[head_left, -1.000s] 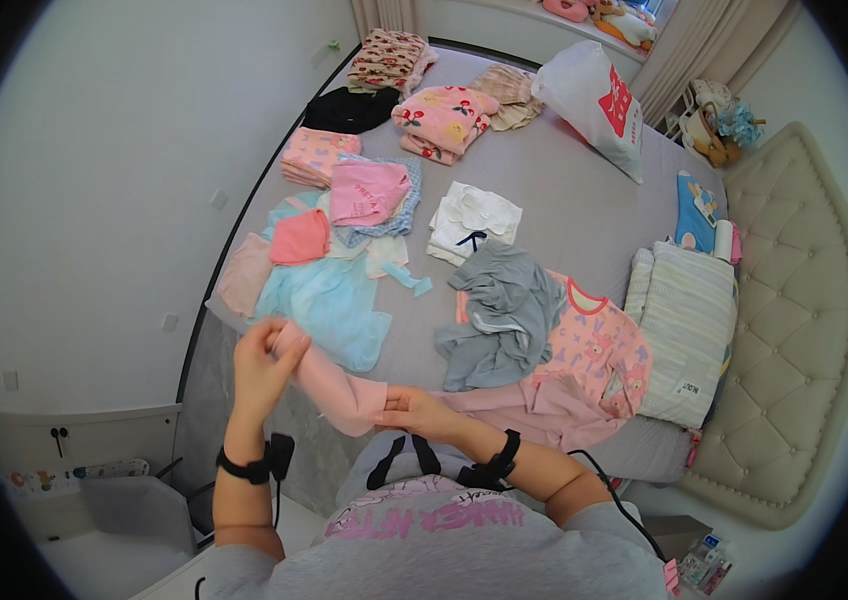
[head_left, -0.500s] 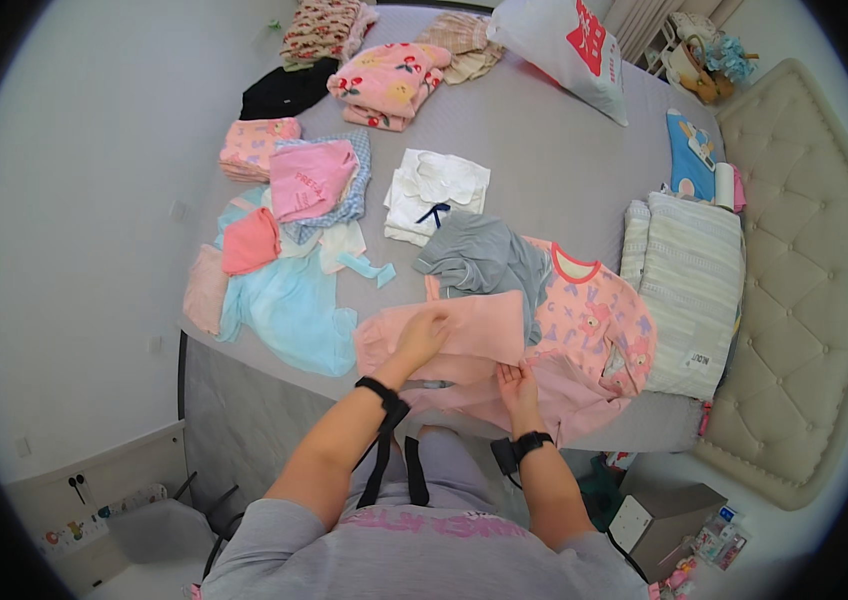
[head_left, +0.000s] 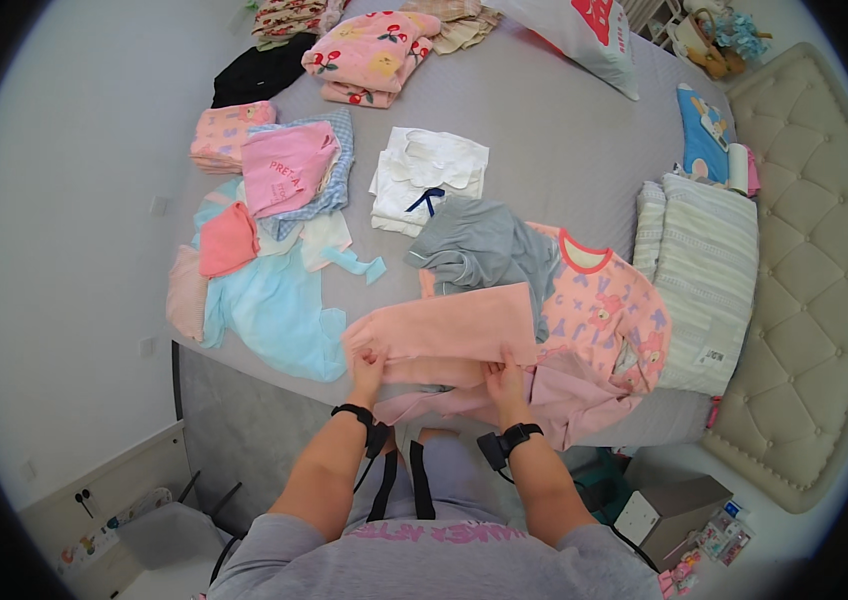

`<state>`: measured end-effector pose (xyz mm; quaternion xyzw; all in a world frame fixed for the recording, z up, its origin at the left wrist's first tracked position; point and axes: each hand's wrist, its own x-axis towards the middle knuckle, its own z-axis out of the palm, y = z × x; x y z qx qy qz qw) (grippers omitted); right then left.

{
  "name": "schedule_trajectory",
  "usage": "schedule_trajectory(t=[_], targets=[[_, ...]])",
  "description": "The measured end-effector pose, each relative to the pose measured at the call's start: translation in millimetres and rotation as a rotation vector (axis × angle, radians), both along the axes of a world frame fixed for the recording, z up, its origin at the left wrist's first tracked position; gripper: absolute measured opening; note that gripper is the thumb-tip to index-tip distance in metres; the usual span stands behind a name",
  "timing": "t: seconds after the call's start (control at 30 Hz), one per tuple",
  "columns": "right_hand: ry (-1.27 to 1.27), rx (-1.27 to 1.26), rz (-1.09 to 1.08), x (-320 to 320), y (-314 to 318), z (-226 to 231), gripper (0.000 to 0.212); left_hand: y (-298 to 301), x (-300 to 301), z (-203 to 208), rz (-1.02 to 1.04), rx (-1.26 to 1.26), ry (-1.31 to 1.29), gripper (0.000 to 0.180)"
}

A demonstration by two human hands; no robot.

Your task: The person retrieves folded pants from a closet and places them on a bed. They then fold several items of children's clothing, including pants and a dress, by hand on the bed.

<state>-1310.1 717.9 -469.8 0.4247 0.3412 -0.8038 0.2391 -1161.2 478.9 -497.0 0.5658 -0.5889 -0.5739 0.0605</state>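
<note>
Facing a crumpled grey garment (head_left: 489, 245) just beyond the right grip (head_left: 504, 382), in the way and heaped partly over a bear-print pink top (head_left: 599, 310), with a rumpled dusty-pink garment (head_left: 574, 400) spread beside and to the right. Having a light-blue garment (head_left: 274, 310) left of and beyond the left grip (head_left: 368, 375), and a folded white shirt (head_left: 429, 170) well beyond both. Pinching the salmon-pink garment (head_left: 444, 322) in both grips, with thumbs and fingers closed on its near side. Holding it between them, plain, smooth, doubled over, with a lower layer showing nearest.
</note>
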Motion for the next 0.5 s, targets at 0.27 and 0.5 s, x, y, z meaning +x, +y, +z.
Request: schedule_trajectory(t=[0.27, 0.5], targets=[[0.170, -0.125, -0.150, -39, 16, 27, 0.037, 6, -33, 4, -0.081, 0.360, 0.082, 0.028], [0.167, -0.070, 0.076, -27, 22, 10, 0.036, 24, -37, -9, -0.021, 0.219, 0.089, 0.026]])
